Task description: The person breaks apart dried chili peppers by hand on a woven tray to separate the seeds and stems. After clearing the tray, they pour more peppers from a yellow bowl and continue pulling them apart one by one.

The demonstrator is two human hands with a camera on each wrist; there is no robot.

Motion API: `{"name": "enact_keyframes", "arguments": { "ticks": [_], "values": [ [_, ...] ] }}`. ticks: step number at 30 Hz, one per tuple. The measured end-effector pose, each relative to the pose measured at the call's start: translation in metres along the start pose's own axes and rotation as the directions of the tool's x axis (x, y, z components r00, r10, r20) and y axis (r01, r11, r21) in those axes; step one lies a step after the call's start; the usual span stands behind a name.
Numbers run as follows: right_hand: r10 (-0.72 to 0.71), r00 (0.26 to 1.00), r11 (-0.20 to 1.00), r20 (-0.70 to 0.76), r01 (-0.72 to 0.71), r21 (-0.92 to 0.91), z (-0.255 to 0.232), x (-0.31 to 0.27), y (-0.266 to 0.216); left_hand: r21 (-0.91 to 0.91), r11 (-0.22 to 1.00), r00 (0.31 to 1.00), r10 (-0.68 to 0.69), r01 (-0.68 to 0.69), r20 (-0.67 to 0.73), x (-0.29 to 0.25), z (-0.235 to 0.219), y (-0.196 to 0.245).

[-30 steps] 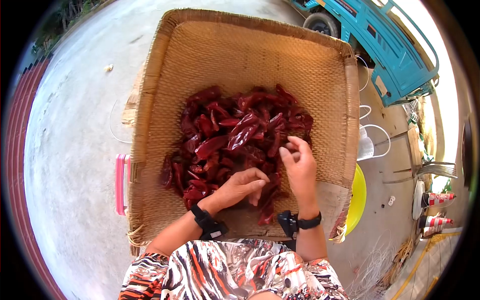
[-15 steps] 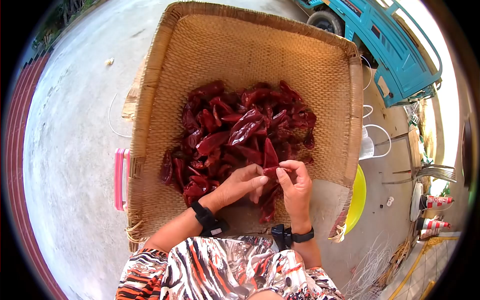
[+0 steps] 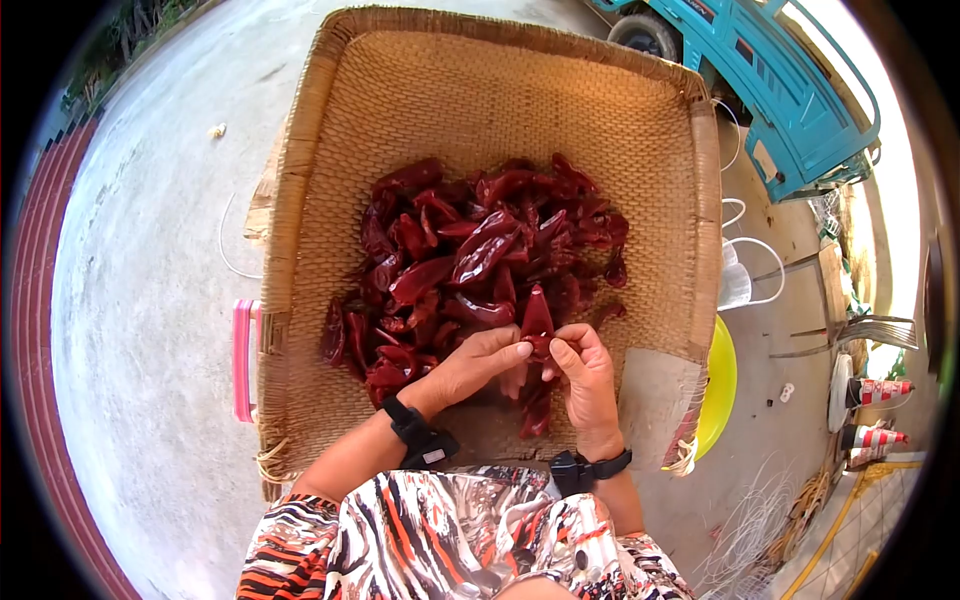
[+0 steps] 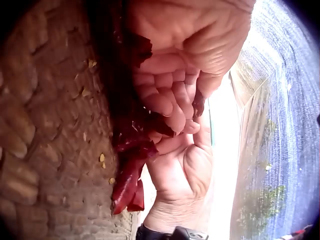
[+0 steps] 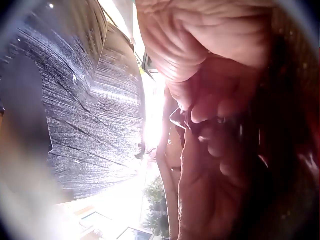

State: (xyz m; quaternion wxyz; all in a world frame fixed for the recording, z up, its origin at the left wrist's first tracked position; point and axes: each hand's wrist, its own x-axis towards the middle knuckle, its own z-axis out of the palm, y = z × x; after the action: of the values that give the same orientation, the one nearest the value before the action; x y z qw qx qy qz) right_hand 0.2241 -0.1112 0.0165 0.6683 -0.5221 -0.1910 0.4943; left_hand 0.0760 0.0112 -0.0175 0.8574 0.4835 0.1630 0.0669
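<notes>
In the head view both hands meet at the near edge of a pile of dark red dried chili peppers (image 3: pixel 410 285) in a woven basket (image 3: pixel 480 90). One chili pepper (image 3: pixel 537 312) stands tip up between them. My left hand (image 3: pixel 470 370) pinches its lower end between thumb and fingers from the left. From the right, my right hand (image 3: pixel 590 390) pinches the same end. The left wrist view has the fingers of both hands curled close together, with loose chili pieces (image 4: pixel 129 182) beside them. Glare and shadow blur the held end in the right wrist view.
Small yellow seeds (image 4: pixel 102 158) lie on the weave. Right of the basket are a yellow-green basin (image 3: pixel 715 390), a pale bucket (image 3: pixel 735 280) and a metal fork (image 3: pixel 875 333). A pink-edged item (image 3: pixel 243 360) stands at the left, and a teal cart (image 3: pixel 790 110) at the upper right.
My right hand has come down from the pile to my left hand. A chili pepper now stands between both hands, its tip turned upward. The left hand has moved little.
</notes>
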Motion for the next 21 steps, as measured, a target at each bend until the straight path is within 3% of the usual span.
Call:
{"name": "enact_keyframes", "arguments": {
  "ticks": [4, 7, 10, 13, 16, 21],
  "values": [
    [-0.054, 0.994, 0.998, -0.095, 0.057, 0.022, 0.002, 0.0, -0.001, -0.019, 0.998, 0.998, 0.061, -0.061, -0.021, -0.001, 0.006, 0.002],
    [-0.026, 0.999, 0.999, -0.045, 0.024, -0.029, 0.0, -0.001, -0.004, -0.014, 0.998, 0.997, 0.062, -0.063, -0.038, -0.003, 0.009, 0.007],
    [-0.103, 0.991, 0.993, -0.083, 0.098, -0.063, -0.006, 0.0, 0.002, -0.007, 0.998, 0.997, 0.062, -0.063, -0.037, -0.003, 0.007, 0.006],
    [-0.158, 0.987, 0.983, -0.023, 0.16, 0.093, -0.009, 0.001, -0.006, 0.012, 0.999, 0.998, 0.05, -0.049, -0.026, -0.003, 0.003, 0.004],
    [-0.157, 0.988, 0.984, 0.009, 0.157, -0.085, -0.012, 0.002, -0.007, 0.02, 0.999, 1.0, 0.028, -0.028, -0.006, -0.003, 0.005, 0.005],
    [-0.042, 0.999, 0.988, -0.029, 0.037, -0.153, -0.01, 0.002, -0.001, 0.073, 0.997, 0.999, 0.014, -0.017, 0.048, -0.004, 0.006, 0.008]
  ]
}}
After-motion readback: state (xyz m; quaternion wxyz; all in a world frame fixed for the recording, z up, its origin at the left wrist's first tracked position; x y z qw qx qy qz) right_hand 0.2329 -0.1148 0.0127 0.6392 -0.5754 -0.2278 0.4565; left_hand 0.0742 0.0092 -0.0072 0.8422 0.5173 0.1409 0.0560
